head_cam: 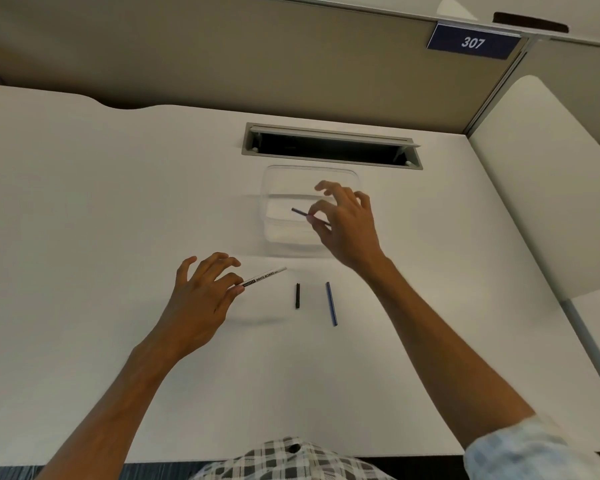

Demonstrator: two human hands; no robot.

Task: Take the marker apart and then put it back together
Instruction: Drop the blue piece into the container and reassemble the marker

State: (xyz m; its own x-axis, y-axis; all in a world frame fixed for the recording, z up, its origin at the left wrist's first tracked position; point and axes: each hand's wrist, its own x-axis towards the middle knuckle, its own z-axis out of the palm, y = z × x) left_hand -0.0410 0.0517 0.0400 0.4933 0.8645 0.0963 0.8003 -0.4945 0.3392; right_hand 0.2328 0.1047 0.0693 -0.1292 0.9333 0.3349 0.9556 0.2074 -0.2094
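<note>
Clear tub behind loose marker parts

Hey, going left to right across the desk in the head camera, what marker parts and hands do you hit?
left hand → white marker barrel → short black piece → thin blue rod → right hand, pinching a thin dark rod.

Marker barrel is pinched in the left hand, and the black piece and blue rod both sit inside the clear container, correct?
Not quite. The head view shows the black piece and blue rod lying on the desk, nearer than the clear container. The left hand does pinch the marker barrel.
</note>
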